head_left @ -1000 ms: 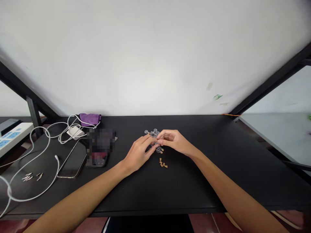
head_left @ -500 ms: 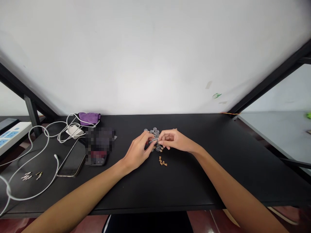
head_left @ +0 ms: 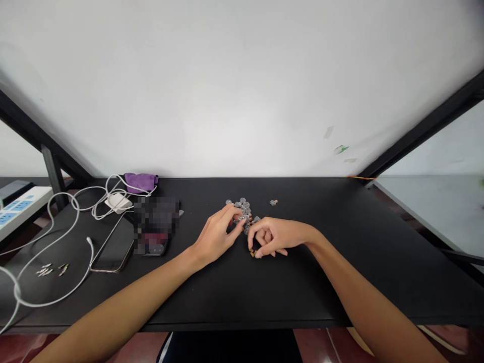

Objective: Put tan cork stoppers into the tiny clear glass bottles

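A pile of small clear round pieces (head_left: 246,205), which look like tiny glass bottles, sits mid-table. At its left side my left hand (head_left: 216,233) pinches one small clear bottle (head_left: 242,218) between thumb and fingertips. My right hand (head_left: 278,235) is lower, in front of the pile, with thumb and index finger closing around a small tan cork (head_left: 253,254). The other loose corks there are mostly hidden by the fingers. Behind my right hand, apart from the pile, lies a single clear bottle with a tan end (head_left: 273,202).
On the left of the black table (head_left: 242,302) lie a phone (head_left: 113,247), a partly blurred dark device (head_left: 155,247), a white charger (head_left: 118,202) with looping cable, a purple pouch (head_left: 140,182) and several small metallic pieces (head_left: 44,270). A white wall (head_left: 242,101) rises behind.
My right hand has moved from beside the left fingertips down toward me, onto the loose corks. This uncovers the single bottle behind it. My left hand stays nearly in place.
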Available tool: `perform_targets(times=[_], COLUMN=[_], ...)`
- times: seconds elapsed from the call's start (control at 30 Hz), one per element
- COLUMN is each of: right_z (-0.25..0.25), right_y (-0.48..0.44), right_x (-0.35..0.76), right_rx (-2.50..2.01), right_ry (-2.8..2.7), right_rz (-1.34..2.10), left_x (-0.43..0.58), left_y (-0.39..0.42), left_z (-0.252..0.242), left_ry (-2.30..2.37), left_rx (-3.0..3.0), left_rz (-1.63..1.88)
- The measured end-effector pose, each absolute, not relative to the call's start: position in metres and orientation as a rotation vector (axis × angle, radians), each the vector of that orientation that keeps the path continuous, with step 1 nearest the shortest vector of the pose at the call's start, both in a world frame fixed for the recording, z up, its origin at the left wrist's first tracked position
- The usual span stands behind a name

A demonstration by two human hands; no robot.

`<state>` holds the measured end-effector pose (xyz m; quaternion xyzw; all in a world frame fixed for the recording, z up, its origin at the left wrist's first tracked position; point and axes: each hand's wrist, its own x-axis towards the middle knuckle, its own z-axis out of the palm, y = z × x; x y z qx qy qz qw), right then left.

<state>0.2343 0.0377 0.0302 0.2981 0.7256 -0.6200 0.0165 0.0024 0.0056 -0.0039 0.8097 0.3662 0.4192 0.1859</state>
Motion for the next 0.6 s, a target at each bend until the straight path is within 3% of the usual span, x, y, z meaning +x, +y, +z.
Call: perform_targets(times=[0.6], right_z=[0.0285], right_y=[0.0352], right_x=[0.23], right_rx=[0.95], right_ry=[2.291], right_rz=[-1.898], left_x=[0.0029], left_y=[0.007], left_z=[-0.006], left_ry=[1.037], left_rx=[2.285], left_rz=[1.141])
